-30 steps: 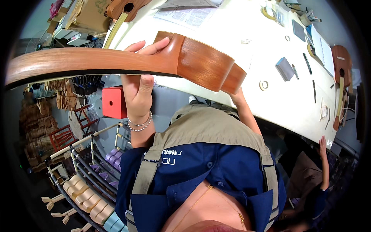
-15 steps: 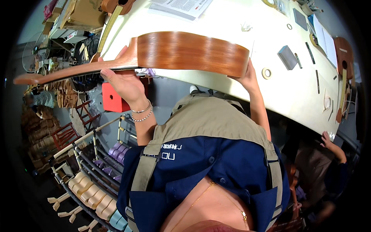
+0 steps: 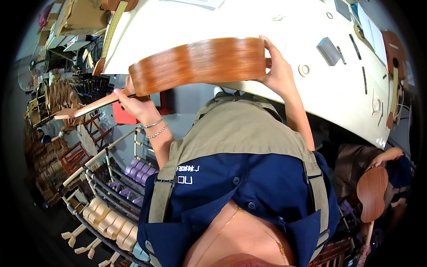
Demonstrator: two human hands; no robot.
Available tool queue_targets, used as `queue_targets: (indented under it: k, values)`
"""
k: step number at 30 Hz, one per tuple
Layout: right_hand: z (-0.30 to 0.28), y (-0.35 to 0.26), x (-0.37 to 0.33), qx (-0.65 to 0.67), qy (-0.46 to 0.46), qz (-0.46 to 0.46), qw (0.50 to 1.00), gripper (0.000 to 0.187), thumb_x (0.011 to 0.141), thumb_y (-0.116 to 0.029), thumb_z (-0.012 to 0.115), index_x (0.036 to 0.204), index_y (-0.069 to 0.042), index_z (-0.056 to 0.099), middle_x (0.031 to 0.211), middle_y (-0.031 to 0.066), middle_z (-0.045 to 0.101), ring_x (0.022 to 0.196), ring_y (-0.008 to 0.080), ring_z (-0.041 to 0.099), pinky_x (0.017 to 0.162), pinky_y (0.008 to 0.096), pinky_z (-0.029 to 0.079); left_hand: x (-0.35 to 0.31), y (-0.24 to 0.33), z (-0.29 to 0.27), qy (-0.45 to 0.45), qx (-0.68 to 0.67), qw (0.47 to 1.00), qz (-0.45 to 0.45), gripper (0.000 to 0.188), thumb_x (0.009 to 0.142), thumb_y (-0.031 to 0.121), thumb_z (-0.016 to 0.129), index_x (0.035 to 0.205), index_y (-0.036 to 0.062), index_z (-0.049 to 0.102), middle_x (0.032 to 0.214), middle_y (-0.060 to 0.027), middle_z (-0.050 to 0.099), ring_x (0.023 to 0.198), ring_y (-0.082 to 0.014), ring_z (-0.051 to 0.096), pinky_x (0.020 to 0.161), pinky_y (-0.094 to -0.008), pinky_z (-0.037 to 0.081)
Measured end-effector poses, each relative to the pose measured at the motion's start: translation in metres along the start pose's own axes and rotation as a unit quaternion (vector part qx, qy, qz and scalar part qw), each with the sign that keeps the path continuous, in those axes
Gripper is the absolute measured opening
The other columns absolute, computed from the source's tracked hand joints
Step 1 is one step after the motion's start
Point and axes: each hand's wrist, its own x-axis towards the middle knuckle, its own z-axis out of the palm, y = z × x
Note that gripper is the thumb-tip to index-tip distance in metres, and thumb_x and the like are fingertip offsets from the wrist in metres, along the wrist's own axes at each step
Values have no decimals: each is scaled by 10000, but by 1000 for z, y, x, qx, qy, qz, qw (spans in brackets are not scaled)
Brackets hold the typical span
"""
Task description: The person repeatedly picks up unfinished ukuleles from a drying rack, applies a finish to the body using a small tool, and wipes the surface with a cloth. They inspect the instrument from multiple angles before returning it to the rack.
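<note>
A brown wooden ukulele (image 3: 200, 64) is held up over the near edge of the white table, its curved side facing me. The neck slants down to the left. My left hand (image 3: 138, 107) is closed round the neck where it meets the body, thumb on the near side. Against the rounded tail end at the right, my right hand (image 3: 279, 73) grips the body with its fingers at the end. The ukulele's front and back faces are mostly hidden from this angle.
On the white table (image 3: 249, 100) lie a tape roll (image 3: 304, 70), a grey block (image 3: 328, 51) and pens. Another ukulele (image 3: 396, 55) rests at the far right. A rack of ukulele bodies (image 3: 106, 218) stands lower left. A co-worker's hand (image 3: 382, 158) holds a ukulele (image 3: 372, 194) lower right.
The ukulele has tilted, its neck end dropping and its body shifting left. My right hand has come up round the tail end. At lower right, a co-worker's ukulele has come into fuller view.
</note>
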Motion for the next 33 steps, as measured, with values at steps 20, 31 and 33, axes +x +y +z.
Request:
queue_targets:
  k: [20,31,33]
  values:
    - [24,-28,5,161,-112,-389,900,671,614,-247,722,1222,-146,458,1317,139,328,1217,317,306,966,402,297,24,-96,-128,-189,-125,955,-192,358,884,270,394,1085,-19,462,1087,-145,515,991,-280,510,862,-408,438]
    - [27,13,20,367,-93,-173,909,912,656,-460,683,1353,-122,201,1381,138,214,1263,281,231,1010,369,212,43,-44,-82,-87,-238,940,-230,309,858,235,470,1068,9,498,998,-107,565,983,-255,510,895,-419,404]
    - [34,33,21,351,-108,-129,921,1148,450,-188,840,1362,-130,145,1381,92,226,1253,223,262,1010,335,254,25,-30,-57,-106,-180,966,-149,283,842,252,524,1058,73,488,826,-47,567,834,-172,541,883,-404,406]
